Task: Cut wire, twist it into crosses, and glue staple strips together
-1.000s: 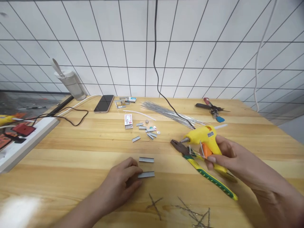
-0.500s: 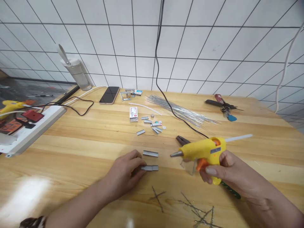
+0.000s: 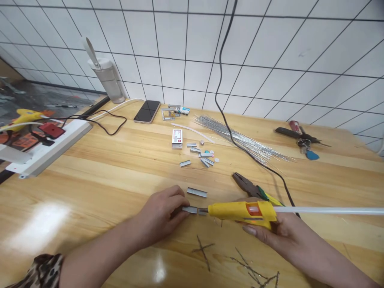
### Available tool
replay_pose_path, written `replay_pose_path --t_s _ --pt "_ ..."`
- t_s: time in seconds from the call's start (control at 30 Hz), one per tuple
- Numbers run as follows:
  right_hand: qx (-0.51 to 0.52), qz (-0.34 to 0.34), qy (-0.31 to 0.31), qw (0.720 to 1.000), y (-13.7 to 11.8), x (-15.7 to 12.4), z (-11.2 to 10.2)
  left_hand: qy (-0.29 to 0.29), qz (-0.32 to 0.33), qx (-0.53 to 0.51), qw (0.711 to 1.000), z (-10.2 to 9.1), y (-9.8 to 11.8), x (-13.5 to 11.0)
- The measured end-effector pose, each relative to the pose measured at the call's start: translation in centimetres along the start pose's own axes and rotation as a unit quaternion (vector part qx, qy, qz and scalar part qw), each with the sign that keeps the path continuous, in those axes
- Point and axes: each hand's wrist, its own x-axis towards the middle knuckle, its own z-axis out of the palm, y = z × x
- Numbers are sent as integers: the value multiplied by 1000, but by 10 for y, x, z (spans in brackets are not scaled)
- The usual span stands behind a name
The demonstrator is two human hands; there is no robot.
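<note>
My left hand [image 3: 168, 210] pinches the left end of a short strip of staples [image 3: 190, 209] lying on the wooden table. A second short piece sits just right of it, partly under the nozzle of a yellow hot glue gun [image 3: 234, 210]. My right hand [image 3: 276, 230] is wrapped round the glue gun's handle; its tip is at the strip's right part. A long white glue stick [image 3: 327, 210] sticks out of the gun's back. Another staple strip [image 3: 197, 192] lies just behind, untouched. Whether glue has come out I cannot tell.
Pliers [image 3: 247, 185] lie behind the glue gun. Twisted wire pieces [image 3: 204, 252] are in front. Farther back are loose staples [image 3: 205, 161], a staple box [image 3: 177, 138], a wire bundle [image 3: 243, 138], a phone [image 3: 147, 111], a bottle [image 3: 107, 82] and keys [image 3: 305, 144]. A power strip [image 3: 57, 148] stands left.
My right hand has brought the glue gun left and turned it, so its nozzle now meets the staple strip. My left hand still pinches the strip. The view has shifted slightly.
</note>
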Motion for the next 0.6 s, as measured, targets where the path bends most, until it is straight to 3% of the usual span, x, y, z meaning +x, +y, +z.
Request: replay_pose_path --t_s 0.27,0.6 --pt "-76 -17 -9 997 13 -1 3 -1 2 -11 1000 1 1 0" --pt "-115 -3 2 993 6 0 3 1 3 -2 1000 4 0 -1"
